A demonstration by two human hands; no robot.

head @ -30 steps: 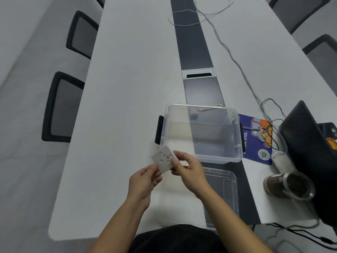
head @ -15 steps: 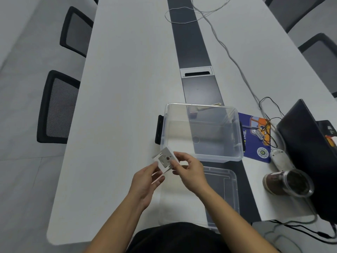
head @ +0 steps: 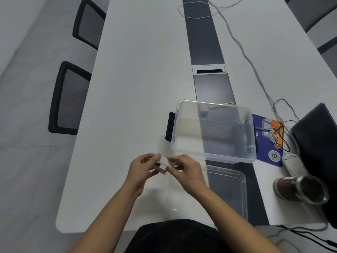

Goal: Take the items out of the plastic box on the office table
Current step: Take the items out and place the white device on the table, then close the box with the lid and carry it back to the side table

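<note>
The clear plastic box point(head: 213, 131) stands open on the white office table point(head: 138, 92), a black latch point(head: 169, 128) on its left end; through its far wall a small brownish thing shows dimly, and whether it lies inside or behind cannot be told; the rest of the box floor looks bare. Its clear lid point(head: 226, 190) lies flat on the table just nearer the person. Just left of the box's near corner, the left hand point(head: 140, 170) and right hand point(head: 186, 170) pinch a small white item point(head: 163, 164) between them, fingertips closed on its two ends, held above the table. Right of the box lie a blue card point(head: 264, 150) and a glass jar point(head: 300, 189) holding something dark brown.
</note>
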